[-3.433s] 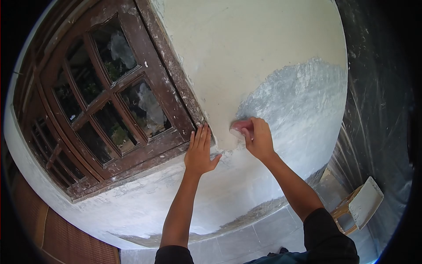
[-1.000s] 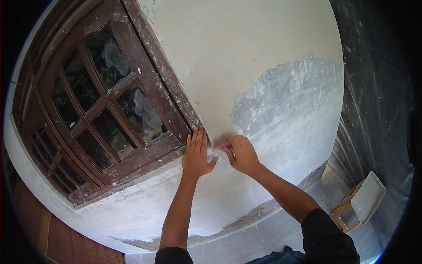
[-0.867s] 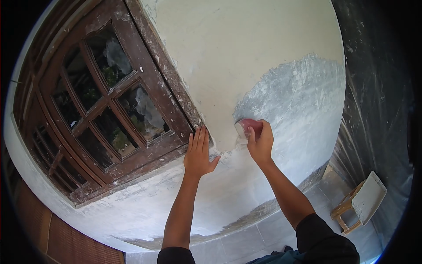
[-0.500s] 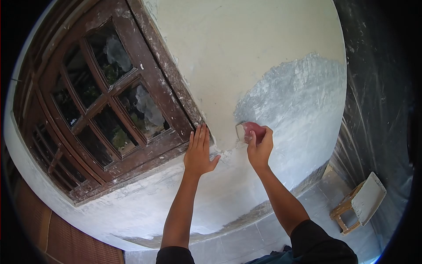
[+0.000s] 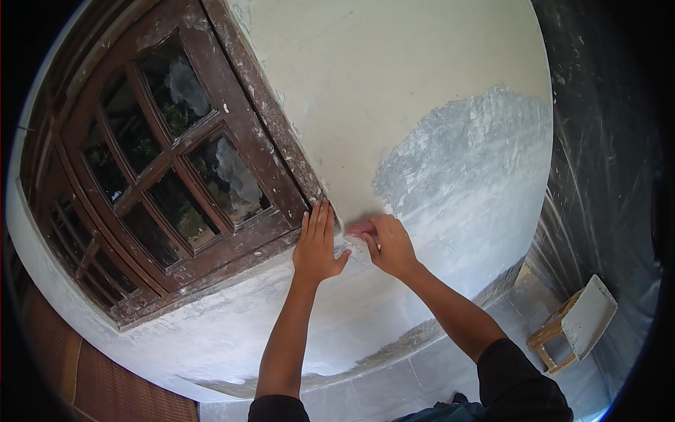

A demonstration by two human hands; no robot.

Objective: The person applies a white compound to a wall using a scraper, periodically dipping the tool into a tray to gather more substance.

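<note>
My left hand (image 5: 317,246) lies flat with its fingers spread over the lower right corner of the brown window frame (image 5: 281,243), holding nothing. Just to its right, my right hand (image 5: 391,246) grips a reddish scraper (image 5: 361,229) against the wall, close to the frame's corner. The fingers partly cover the scraper. Around them the wall (image 5: 337,91) is cream above and whitish below, with a rough grey patch (image 5: 471,155) to the upper right of my right hand.
At the lower right, a white tray (image 5: 589,320) rests tilted on a small wooden stool (image 5: 552,342). Dark plastic sheeting (image 5: 598,155) hangs along the right side. Grey floor tiles (image 5: 394,387) run below the wall. A brown woven panel (image 5: 119,387) is at the lower left.
My right hand has moved left with the scraper, closer to the window frame and my left hand. My left hand has stayed in place.
</note>
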